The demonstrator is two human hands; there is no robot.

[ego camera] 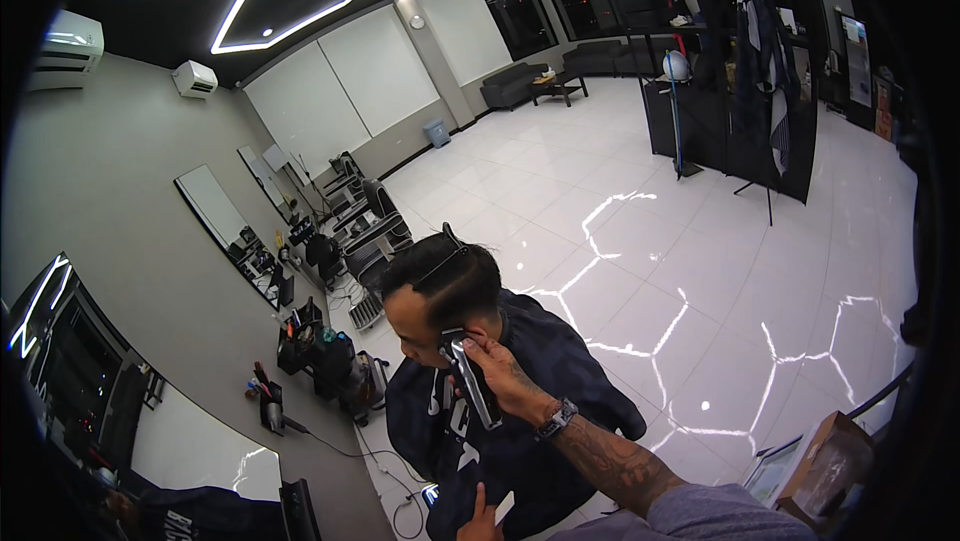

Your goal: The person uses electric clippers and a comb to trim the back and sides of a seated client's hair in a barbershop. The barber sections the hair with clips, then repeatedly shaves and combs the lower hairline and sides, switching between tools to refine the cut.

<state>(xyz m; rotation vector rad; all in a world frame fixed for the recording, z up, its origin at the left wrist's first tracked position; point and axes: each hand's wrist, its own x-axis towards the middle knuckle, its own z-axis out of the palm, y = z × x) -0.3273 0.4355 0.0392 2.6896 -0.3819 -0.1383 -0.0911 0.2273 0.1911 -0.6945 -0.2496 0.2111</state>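
Note:
My right hand [499, 372] holds a black and chrome hair clipper [470, 381], its blade end at the side of a seated person's head [465, 278], in front of the ear. Hair clips [442, 263] hold up the longer hair on top; the hair below is cut short. A dark barber cape [547, 361] with white lettering covers the person. Low in the view, my left hand [481, 517] is partly cut off, with one finger pointing up and a small white flat piece [505, 508] held against it. A lit phone screen [430, 494] shows beside the cape.
At the left stand a black tool trolley [319, 353], a wall-held hair dryer [274, 413] with its cord, and mirrors [217, 203]. Barber chairs [382, 226] are behind the person. A cardboard box [814, 466] lies at the lower right. A black shelf divider [690, 120] stands farther back.

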